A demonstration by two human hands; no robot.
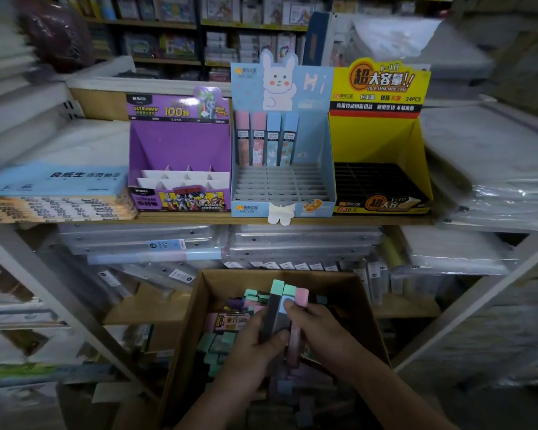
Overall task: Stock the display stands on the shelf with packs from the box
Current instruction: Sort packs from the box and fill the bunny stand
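At six o'clock, the left hand and right hand grip a bundle of packs (upright, pastel-capped) above the box; the blue display stand sits at twelve o'clock.

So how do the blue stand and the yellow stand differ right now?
The blue stand holds four packs upright in its back row; the yellow stand shows none. The blue stand's grid is pale grey, the yellow stand's black. Both sit side by side on the shelf, front slots unfilled.
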